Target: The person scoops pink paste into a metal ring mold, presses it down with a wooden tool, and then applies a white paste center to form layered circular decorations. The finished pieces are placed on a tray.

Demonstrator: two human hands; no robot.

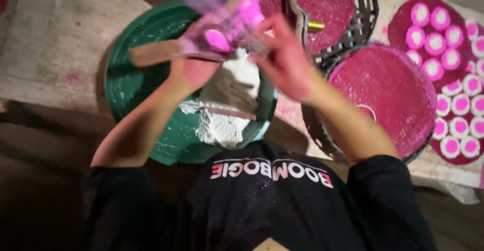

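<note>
far left is just a worn, pale work surface (45,44) with a few pink stains, and on it sits a big green basin (131,79) with a lump of white paste (227,109) in the middle and a thin stick (229,112) lying across it. over the basin the left hand (194,69) is palm-up, fingers curled under a flat wooden paddle (156,53) that pokes out to the left, and right on top of that, at the fingertips, is a small round mould (218,39) with a bright pink centre. so the little pink piece is sitting above the left palm, touching the fingers of both hands as far as i can see, though it's pretty motion-blurred up there. the right hand (285,54) comes in from the other side, fingers bent and pinched in toward the same mould, stained pink all over; can't tell exactly how tight that grip is. further right there's a dark woven basket (365,19) holding a round tray (317,4) of magenta powder, then another round magenta tray (388,94) just below it, and at the far right a board (398,24) covered in rows of finished white-rimmed pink discs (433,44).
</note>
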